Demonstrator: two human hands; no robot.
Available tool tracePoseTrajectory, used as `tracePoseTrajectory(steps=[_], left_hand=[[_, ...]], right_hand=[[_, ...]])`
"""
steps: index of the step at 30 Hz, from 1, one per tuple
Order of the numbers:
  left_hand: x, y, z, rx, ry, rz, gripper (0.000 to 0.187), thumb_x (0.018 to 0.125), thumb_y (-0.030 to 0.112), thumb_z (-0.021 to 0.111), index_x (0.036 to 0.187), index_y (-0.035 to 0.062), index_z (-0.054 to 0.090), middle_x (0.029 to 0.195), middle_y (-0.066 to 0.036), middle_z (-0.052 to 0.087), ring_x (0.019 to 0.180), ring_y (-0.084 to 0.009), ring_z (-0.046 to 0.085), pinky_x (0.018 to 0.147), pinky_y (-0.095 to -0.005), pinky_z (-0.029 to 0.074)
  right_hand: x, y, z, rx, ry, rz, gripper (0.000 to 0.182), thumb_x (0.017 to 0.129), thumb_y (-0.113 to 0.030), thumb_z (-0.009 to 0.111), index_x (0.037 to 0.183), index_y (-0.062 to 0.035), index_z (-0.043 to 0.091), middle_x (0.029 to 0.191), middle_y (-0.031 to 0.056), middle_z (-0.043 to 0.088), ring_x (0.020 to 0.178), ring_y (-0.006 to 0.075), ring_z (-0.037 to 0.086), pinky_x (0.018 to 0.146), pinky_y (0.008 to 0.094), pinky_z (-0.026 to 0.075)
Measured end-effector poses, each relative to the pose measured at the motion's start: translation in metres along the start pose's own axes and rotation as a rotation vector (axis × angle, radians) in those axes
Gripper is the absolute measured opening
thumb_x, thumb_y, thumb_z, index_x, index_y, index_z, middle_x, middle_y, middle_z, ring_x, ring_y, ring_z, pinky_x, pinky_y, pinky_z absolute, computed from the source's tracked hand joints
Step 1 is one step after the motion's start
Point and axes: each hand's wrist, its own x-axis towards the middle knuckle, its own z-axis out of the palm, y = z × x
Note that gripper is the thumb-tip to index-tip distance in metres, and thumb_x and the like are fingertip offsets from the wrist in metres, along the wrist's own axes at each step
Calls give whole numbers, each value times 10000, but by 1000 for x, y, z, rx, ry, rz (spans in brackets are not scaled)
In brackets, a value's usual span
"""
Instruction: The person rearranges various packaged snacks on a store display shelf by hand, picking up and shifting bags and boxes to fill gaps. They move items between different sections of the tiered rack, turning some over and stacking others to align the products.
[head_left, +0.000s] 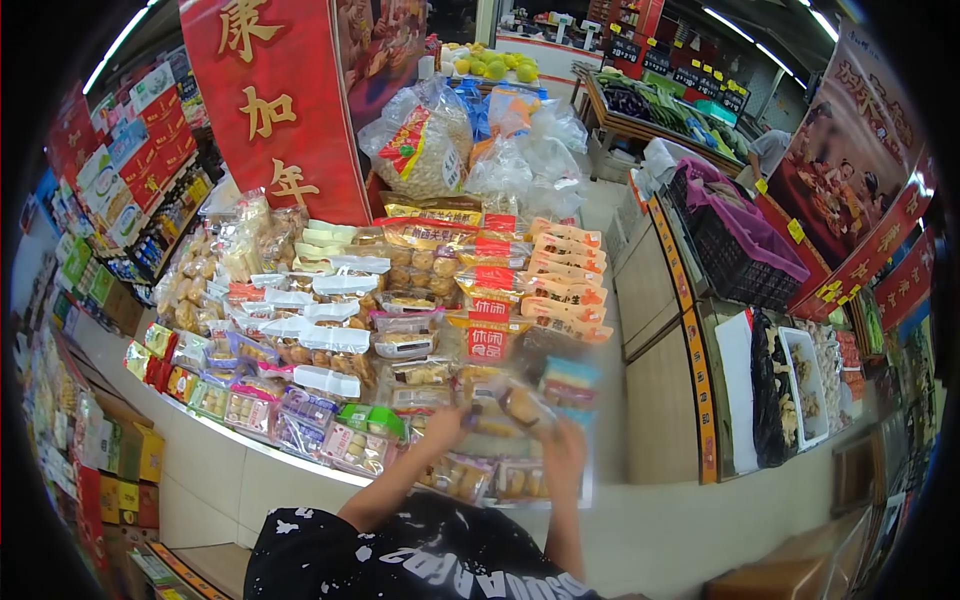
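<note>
A clear pack of brown baked snacks (524,407) is held above the front right of the display, somewhat blurred. My right hand (564,446) grips its right end. My left hand (445,428) is just left of it, over the packs, with its fingers blurred; whether it touches a pack is unclear. Below my hands, packs of round pastries (520,480) lie along the front edge. A blue and red pack (570,382) sits to the right, beside orange-and-white bags (568,290) stacked in a column.
Rows of packaged snacks (330,340) spread to the left. Behind them stand a large bag (425,140) and a red banner (270,110). To the right are a wooden counter (655,290), a black crate with purple cloth (730,220) and a white box (805,385). Another person (768,150) is at the back right.
</note>
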Motion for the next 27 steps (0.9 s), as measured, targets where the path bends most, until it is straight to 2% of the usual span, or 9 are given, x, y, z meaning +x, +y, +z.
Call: tracePoseTrajectory(steps=[2,4,6,12,15,19,22,24,27], left_hand=[[-17,-1,-4,-48,20,70,343,805,244,715,1106,86,675,1066,-200,654,997,-413,609,883,-498,495],[-36,4,-16,-21,139,256,338,806,200,710,1115,73,659,1155,-202,613,1008,-413,598,889,-488,492],[-48,14,-31,-53,110,244,318,835,159,733,1128,66,651,1206,-185,555,1071,-365,594,921,-462,487],[-70,28,-94,-301,82,162,378,827,173,728,1175,58,637,1131,-155,667,1051,-347,638,918,-418,502],[-72,45,-128,-540,208,94,368,854,183,757,1176,56,635,1053,-104,697,987,-199,670,839,-341,530],[-52,53,-145,-893,261,-76,355,853,175,758,1138,17,618,1020,-107,689,931,-182,664,808,-329,529],[-30,57,-142,-525,361,34,381,852,202,760,1148,13,615,1026,-113,690,914,-198,667,811,-345,529],[-20,57,-128,-511,307,38,393,849,214,762,1154,13,618,1026,-111,692,912,-207,667,817,-356,529],[0,43,-75,-524,200,57,400,842,216,773,1168,39,623,1017,-109,687,920,-190,658,806,-353,530]], right_hand=[[18,16,26,-54,34,-283,451,811,-249,764,1223,-92,671,1247,101,662,1169,321,585,965,462,449],[32,15,47,-146,-63,-315,438,802,-263,769,1203,-114,681,1248,75,661,1183,301,571,968,477,435],[39,18,66,-237,-158,-347,424,793,-278,774,1184,-136,691,1249,49,660,1197,282,557,970,492,422],[59,34,85,-238,-471,-264,404,789,-327,760,1168,-197,712,1201,47,674,1173,286,568,973,513,414],[73,72,102,-328,-862,-78,405,805,-319,716,1202,-242,705,1157,84,697,1136,312,609,990,531,414],[36,49,85,-533,-1001,-262,459,789,-372,722,1222,-223,700,1200,100,686,1144,322,606,1026,542,390],[12,54,83,-271,-862,-203,497,793,-408,721,1233,-179,690,1213,123,677,1168,325,594,1022,536,395],[12,43,70,-242,-860,-164,529,792,-388,747,1251,-139,668,1206,141,674,1194,322,577,1026,534,396],[15,-23,17,83,-557,2,548,774,-293,778,1274,-117,639,1240,148,647,1218,337,555,1027,530,403]])
